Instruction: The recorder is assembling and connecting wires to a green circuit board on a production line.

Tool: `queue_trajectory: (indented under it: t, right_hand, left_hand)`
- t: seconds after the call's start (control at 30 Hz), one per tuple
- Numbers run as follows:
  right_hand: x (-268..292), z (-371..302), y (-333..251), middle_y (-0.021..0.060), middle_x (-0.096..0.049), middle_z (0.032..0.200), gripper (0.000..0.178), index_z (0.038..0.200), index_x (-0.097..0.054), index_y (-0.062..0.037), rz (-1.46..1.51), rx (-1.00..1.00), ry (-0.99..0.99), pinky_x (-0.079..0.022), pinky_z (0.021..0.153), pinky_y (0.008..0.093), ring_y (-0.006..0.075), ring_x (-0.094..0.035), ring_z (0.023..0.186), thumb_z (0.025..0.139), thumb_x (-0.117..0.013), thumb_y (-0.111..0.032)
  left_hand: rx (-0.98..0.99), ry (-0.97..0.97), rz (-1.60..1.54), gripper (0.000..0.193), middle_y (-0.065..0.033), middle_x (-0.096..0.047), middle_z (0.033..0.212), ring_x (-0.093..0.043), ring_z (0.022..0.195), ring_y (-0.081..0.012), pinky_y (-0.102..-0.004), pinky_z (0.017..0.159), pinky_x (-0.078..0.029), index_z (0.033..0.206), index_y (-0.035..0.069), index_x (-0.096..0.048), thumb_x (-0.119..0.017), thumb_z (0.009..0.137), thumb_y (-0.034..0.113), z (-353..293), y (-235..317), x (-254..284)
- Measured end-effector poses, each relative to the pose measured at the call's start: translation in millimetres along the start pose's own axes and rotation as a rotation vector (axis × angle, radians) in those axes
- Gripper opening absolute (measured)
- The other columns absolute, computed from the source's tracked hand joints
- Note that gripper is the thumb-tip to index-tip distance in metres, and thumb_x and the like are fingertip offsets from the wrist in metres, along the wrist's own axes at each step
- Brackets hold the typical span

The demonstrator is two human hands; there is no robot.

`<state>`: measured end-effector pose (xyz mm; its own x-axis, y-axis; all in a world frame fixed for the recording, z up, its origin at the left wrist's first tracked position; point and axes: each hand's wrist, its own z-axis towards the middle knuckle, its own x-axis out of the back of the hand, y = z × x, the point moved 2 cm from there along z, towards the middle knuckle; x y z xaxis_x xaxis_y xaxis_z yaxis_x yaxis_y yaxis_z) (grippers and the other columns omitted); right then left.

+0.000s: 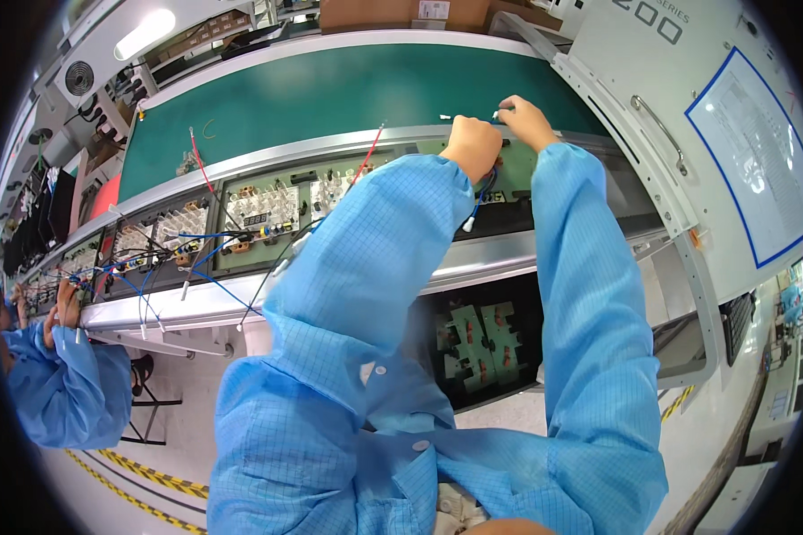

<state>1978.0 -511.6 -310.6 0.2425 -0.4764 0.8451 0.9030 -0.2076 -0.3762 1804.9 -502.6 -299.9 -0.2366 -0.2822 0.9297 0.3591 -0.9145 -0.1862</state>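
Observation:
My left hand (475, 144) is closed above a circuit board (512, 188) at the right end of the row. Its fingertips are turned away, so what they grip is hidden. Just beside it, at the edge of the green belt, my right hand (528, 123) pinches a small white connector (496, 115). Dark and blue wires (484, 188) hang below my left hand, over the board, ending in a white plug (468, 225). Another small white piece (445, 117) lies on the belt left of my hands.
A green conveyor belt (294, 94) runs behind the metal rail. Populated boards (263, 214) with red, blue and black leads line the track to the left. A black bin (517, 357) with green boards stands below. A co-worker's hands (65, 305) are at the far left; a machine cabinet (616, 80) is at right.

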Motion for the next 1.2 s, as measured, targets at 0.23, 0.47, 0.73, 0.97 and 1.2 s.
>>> queue_trajectory:
  t: [0.23,0.47,0.73,0.97,1.2]
  right_hand:
    - [-43.3,35.1,24.1,0.0108,-0.069,0.082,0.044,0.110,-0.056,0.0088,0.347,-0.223,-0.066,-0.049,0.074,0.0310,0.0205,-0.067,0.080,0.080,-0.061,-0.022]
    - [-64.4,22.1,-14.9,0.0111,-0.067,0.072,0.030,0.099,-0.064,0.0014,0.437,-0.147,-0.128,-0.047,0.059,0.0270,0.0150,-0.064,0.066,0.092,-0.048,-0.023]
    - [-116.0,30.2,-68.5,0.0109,-0.067,0.088,0.026,0.099,-0.063,0.0023,0.610,-0.138,-0.228,-0.051,0.070,0.0265,0.0148,-0.063,0.073,0.091,-0.050,-0.019]
    - [-154.1,49.2,-142.8,0.0103,-0.067,0.091,0.026,0.104,-0.063,0.0016,0.692,-0.229,-0.209,-0.050,0.076,0.0273,0.0153,-0.063,0.081,0.090,-0.051,-0.016]
    - [-170.2,61.4,-209.7,0.0086,-0.067,0.093,0.024,0.102,-0.065,-0.0005,0.631,-0.236,-0.258,-0.049,0.077,0.0262,0.0144,-0.063,0.083,0.088,-0.051,-0.015]
  left_hand:
    - [0.225,0.275,-0.446,0.015,-0.0104,-0.057,0.087,-0.058,0.087,-0.0278,-0.0385,0.070,-0.049,0.091,0.006,-0.065,-0.059,0.081,0.016,-94.7,13.7,56.4]
    - [0.206,0.459,-0.686,0.017,-0.0092,-0.052,0.086,-0.054,0.084,-0.0260,-0.0352,0.066,-0.047,0.086,0.004,-0.059,-0.066,0.073,0.011,-157.4,15.9,11.7]
    - [0.278,0.570,-0.543,0.015,-0.0059,-0.053,0.083,-0.055,0.082,-0.0247,-0.0369,0.065,-0.046,0.080,0.008,-0.057,-0.068,0.072,0.013,-156.1,-83.1,-28.9]
    - [0.282,0.413,-0.802,0.012,-0.0065,-0.057,0.075,-0.059,0.076,-0.0268,-0.0389,0.064,-0.046,0.081,0.009,-0.059,-0.066,0.076,0.017,-186.9,-165.2,-32.4]
    - [0.307,0.528,-0.819,0.012,-0.0064,-0.057,0.075,-0.059,0.073,-0.0266,-0.0390,0.059,-0.046,0.076,0.008,-0.059,-0.068,0.074,0.016,-237.7,-216.7,-13.8]
